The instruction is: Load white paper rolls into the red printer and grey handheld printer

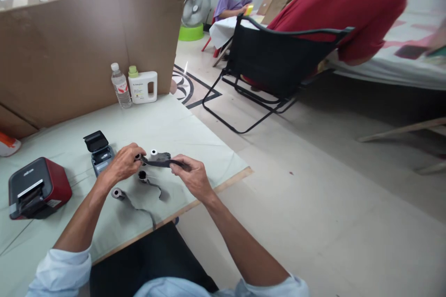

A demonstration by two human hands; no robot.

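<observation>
My left hand [122,164] and my right hand [192,175] together hold a dark ribbon strip [160,163] stretched between them just above the pale green tabletop [167,125]. The left hand pinches one end, by a small black spool; the right hand pinches the other. A white-capped spool [154,152] sits right behind the strip. Below my hands lie two more small spools [142,176] [117,193] with curled dark ribbon trailing from them. A small dark label printer with its lid open [99,151] stands just left of my left hand.
A red and black printer [38,188] sits at the table's left. A water bottle [121,86] and a white jug [143,86] stand at the back by a cardboard wall [87,37]. A black folding chair [275,65], a fan [195,8] and two other people are beyond.
</observation>
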